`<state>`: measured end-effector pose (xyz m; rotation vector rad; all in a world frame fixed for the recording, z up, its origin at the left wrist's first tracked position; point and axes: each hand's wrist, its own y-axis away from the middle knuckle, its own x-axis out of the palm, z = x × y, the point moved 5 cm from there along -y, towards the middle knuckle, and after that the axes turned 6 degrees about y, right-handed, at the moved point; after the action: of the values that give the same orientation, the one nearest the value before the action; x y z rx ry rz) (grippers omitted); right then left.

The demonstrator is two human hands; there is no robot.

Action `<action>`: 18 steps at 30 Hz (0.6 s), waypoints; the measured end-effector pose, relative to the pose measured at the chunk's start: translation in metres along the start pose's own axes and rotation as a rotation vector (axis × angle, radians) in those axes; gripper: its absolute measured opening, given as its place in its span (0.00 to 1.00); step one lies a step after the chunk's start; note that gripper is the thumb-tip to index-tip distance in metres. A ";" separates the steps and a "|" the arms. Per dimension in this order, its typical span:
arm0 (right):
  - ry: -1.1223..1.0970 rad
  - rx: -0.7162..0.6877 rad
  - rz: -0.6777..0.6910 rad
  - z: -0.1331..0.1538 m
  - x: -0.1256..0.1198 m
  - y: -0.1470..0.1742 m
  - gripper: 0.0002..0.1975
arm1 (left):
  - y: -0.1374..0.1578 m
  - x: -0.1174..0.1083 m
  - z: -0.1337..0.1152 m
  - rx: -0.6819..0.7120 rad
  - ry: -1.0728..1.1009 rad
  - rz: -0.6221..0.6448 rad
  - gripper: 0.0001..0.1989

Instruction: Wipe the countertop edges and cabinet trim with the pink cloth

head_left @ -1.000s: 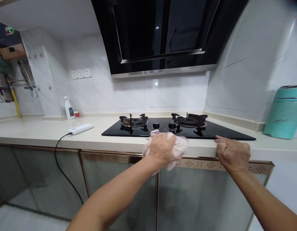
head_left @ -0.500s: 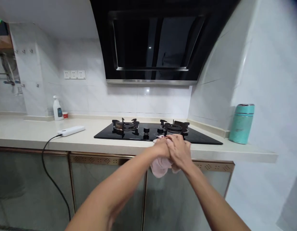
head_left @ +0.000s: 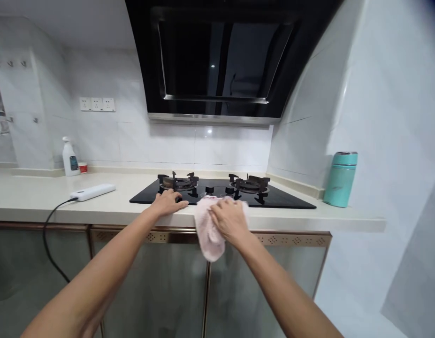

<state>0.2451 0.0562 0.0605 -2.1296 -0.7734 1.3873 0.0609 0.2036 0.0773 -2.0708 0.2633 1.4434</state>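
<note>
A pale pink cloth [head_left: 209, 230] hangs over the front edge of the counter, its upper part at the front of the black gas stove [head_left: 273, 200]. My right hand [head_left: 229, 218] is closed on the cloth, fingers bent over its upper right part. Off to the left, my left hand [head_left: 167, 203] rests at the stove's front left edge with its fingers apart and nothing in them. Two burners with dark pan supports stand on the stove, the left burner [head_left: 180, 183] just beyond my left hand. Small black knobs [head_left: 209, 190] sit between the burners.
Above the stove hangs a black range hood [head_left: 217, 61]. A turquoise flask [head_left: 341, 180] stands on the counter at the right wall. On the left lie a white device [head_left: 94, 191] with a black cable [head_left: 48, 239], a white spray bottle [head_left: 70, 158] and a small red-and-white tub [head_left: 82, 167].
My hands were together on the cloth; now the left one has moved away to the left edge of the stove. The right hand and the cloth have shifted slightly left.
</note>
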 end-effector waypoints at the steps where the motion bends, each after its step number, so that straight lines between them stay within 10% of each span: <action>1: -0.024 -0.047 0.006 0.015 -0.003 -0.013 0.16 | -0.003 0.005 0.001 -0.012 -0.006 0.007 0.31; 5: -0.110 -0.189 -0.004 0.062 -0.010 -0.058 0.17 | -0.008 0.011 0.008 -0.043 -0.047 0.039 0.28; 9: -0.217 -0.194 0.076 0.049 -0.002 -0.070 0.19 | -0.007 0.007 0.011 -0.024 -0.064 0.063 0.29; 18: -0.187 0.497 0.292 -0.211 0.052 0.006 0.22 | -0.007 0.006 0.006 -0.005 -0.060 0.081 0.36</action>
<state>0.4584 0.0686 0.1011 -1.7809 -0.1463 1.7320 0.0613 0.2137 0.0730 -2.0377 0.3227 1.5525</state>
